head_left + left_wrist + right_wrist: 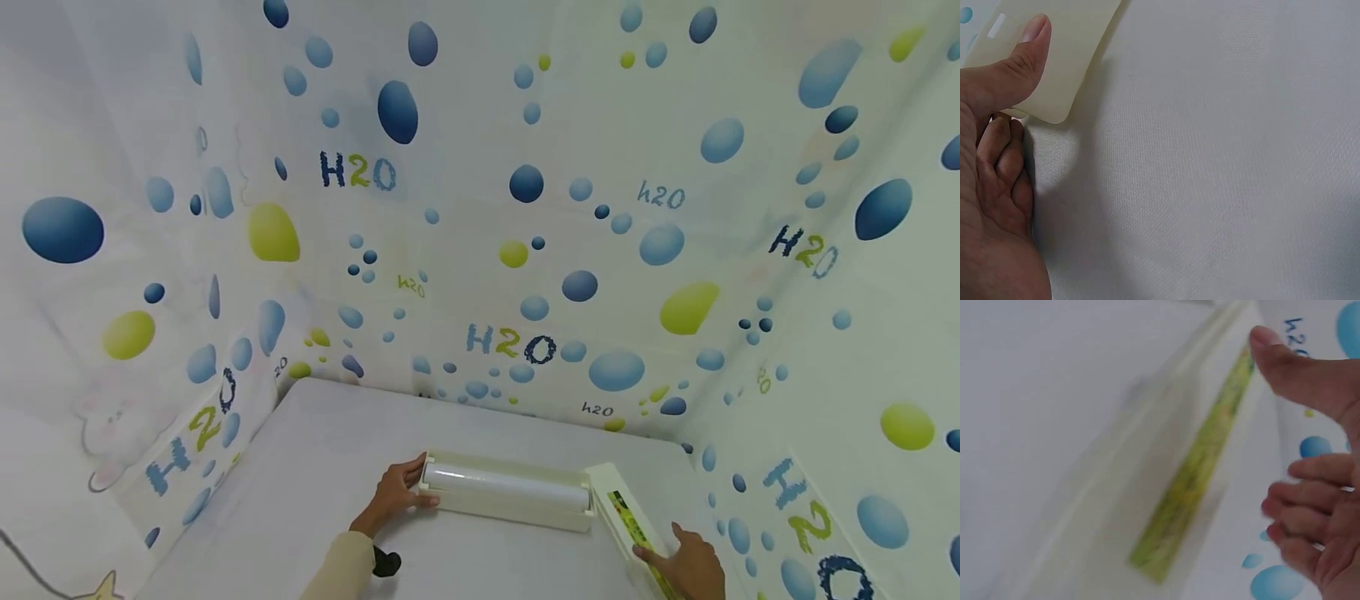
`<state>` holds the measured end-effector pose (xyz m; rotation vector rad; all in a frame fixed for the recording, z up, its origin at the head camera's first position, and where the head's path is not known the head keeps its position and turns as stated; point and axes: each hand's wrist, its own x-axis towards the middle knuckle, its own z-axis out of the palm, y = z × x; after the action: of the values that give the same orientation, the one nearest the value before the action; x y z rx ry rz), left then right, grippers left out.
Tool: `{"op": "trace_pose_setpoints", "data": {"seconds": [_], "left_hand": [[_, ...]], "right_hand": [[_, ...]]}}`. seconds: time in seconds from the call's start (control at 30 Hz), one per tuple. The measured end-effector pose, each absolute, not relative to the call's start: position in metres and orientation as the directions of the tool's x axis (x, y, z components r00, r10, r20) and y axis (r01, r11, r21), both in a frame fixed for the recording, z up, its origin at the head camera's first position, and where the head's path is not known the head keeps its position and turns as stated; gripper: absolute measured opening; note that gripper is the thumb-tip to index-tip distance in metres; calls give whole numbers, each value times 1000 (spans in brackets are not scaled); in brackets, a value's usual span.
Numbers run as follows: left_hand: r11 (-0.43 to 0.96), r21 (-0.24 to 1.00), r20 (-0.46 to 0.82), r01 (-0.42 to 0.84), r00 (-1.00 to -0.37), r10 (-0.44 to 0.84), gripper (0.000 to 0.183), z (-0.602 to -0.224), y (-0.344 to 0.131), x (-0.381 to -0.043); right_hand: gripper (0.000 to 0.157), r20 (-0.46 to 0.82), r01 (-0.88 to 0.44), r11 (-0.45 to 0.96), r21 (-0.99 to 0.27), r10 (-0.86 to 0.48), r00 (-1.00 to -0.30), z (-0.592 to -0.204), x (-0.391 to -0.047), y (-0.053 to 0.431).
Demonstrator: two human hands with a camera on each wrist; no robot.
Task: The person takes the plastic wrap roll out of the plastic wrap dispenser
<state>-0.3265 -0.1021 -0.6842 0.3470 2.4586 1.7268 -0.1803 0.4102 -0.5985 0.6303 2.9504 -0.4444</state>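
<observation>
Pale sleeve (337,571) of the left arm, cut off by the lower edge, leads to the left hand (396,493), which grips the left end of a cream box (510,510) on the tabletop (480,554), thumb across its front; a glossy roll (502,486) lies inside. Right hand (692,565): fingers relaxed and spread, thumb on a long cream lid (618,521) angled beyond the box's right end. Left fingertips are partly hidden; the lid's near end is cut off, its green-yellow label (627,515) too blurred to read
</observation>
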Motion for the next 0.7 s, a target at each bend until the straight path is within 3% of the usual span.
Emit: {"op": "trace_pose_setpoints", "data": {"seconds": [0.17,0.27,0.37,0.53,0.7], "left_hand": [[345,930,46,129,-970,239,108,-689,-105,-325],[368,919,51,142,-968,244,107,-689,-107,-323],[374,914,63,158,-965,254,106,-687,-108,-321],[353,919,79,173,-961,266,107,-686,-107,-323],[336,920,105,200,-954,279,105,-688,-105,-326]], "right_hand": [[91,73,275,766,-582,386,-920,-568,-201,402],[80,131,174,582,-795,443,-887,-548,-216,391],[73,150,14,365,-931,415,-897,-527,-234,379],[67,247,-234,89,-968,192,-950,-502,-261,360],[69,317,-317,0,-949,27,-948,-488,-282,336]]}}
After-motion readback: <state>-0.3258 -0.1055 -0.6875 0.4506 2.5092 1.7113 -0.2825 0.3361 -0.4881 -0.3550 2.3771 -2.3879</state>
